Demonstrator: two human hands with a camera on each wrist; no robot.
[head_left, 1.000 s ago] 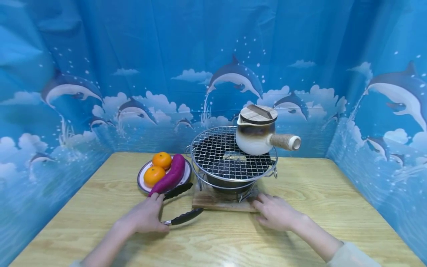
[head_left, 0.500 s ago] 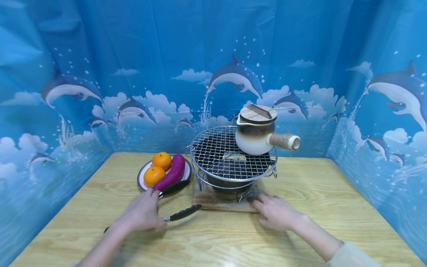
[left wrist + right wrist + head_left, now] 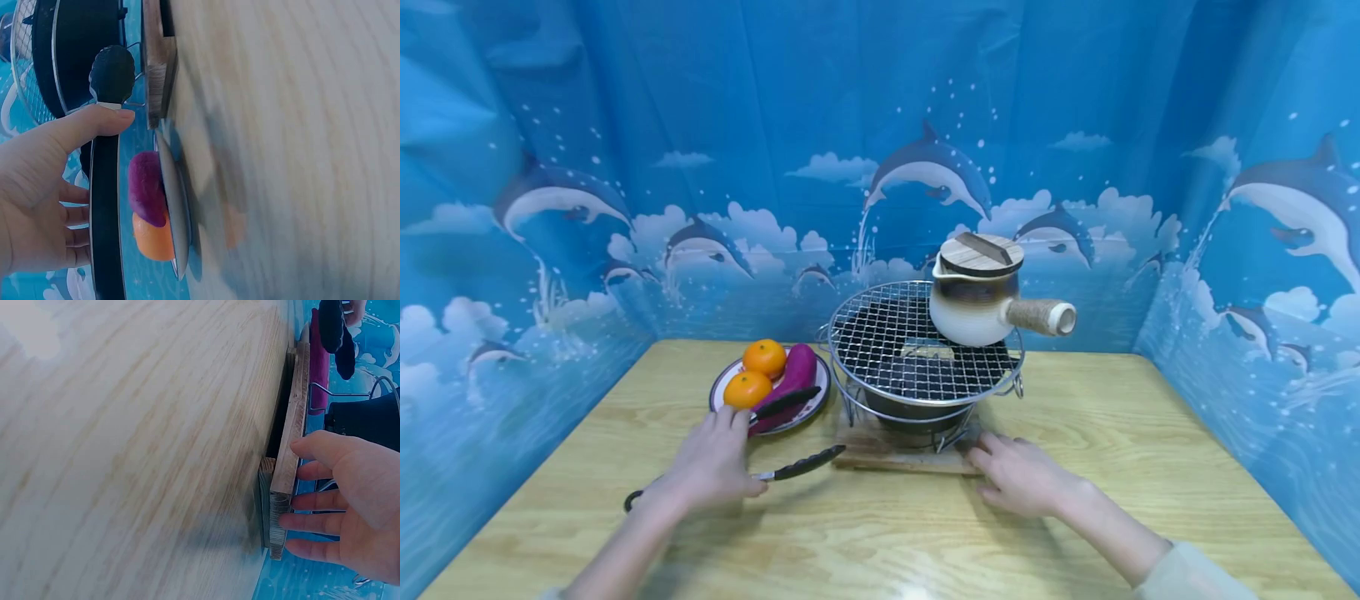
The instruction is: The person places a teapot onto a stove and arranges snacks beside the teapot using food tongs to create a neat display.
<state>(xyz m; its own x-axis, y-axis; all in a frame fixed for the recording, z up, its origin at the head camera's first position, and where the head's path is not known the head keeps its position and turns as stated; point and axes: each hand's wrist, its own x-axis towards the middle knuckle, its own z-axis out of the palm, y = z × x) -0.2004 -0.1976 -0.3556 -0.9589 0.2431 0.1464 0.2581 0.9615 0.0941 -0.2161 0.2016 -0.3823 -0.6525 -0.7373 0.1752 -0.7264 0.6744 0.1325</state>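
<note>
A pair of tongs (image 3: 810, 462) with black scalloped tips is held in my left hand (image 3: 711, 458), thumb on one arm and fingers on the other. The tongs stand spread wide. In the head view one tip overlaps a purple sweet potato (image 3: 802, 367), the other is in front of the plate; contact cannot be told. The sweet potato lies beside two oranges (image 3: 747, 390) on a dark-rimmed plate (image 3: 826, 390). My right hand (image 3: 1022, 477) rests at the right end of a wooden board (image 3: 887, 458); in the right wrist view its fingers (image 3: 319, 523) look fairly straight against the board's edge.
On the board stands a round black grill stove topped by a wire mesh (image 3: 887, 350). A white-and-brown side-handled pot (image 3: 973, 321) with a wooden lid (image 3: 981, 254) sits on the mesh's right part. A blue dolphin-print curtain (image 3: 737, 125) encloses the wooden table (image 3: 1112, 433).
My left hand has shifted a little left with the tongs. Their tips have moved up, and the upper one now overlaps the sweet potato. The right hand has stayed at the board.
</note>
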